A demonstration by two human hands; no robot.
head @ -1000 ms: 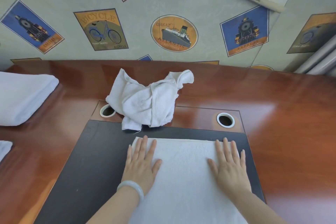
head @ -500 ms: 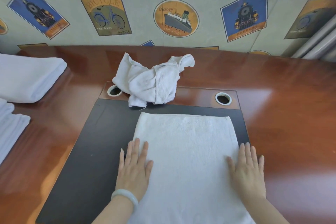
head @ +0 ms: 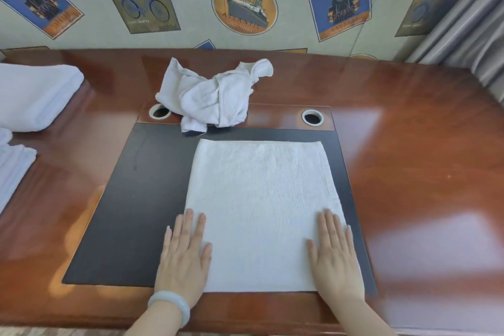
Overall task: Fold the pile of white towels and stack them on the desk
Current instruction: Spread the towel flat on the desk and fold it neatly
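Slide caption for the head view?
Spread white towel on dark mat, left hand and right hand flat on it; crumpled towel behind.

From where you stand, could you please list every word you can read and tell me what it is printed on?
"BICYCLE": bicycle print on the wallpaper.
"GREAT", "ATLANTIC": oval ship print.
Smaller lettering there and on the other prints, such as the blue locomotive print: too blurred to read.

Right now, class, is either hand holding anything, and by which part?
Nothing is held. The left hand and right hand press flat, fingers straight, on the flat towel's near corners.
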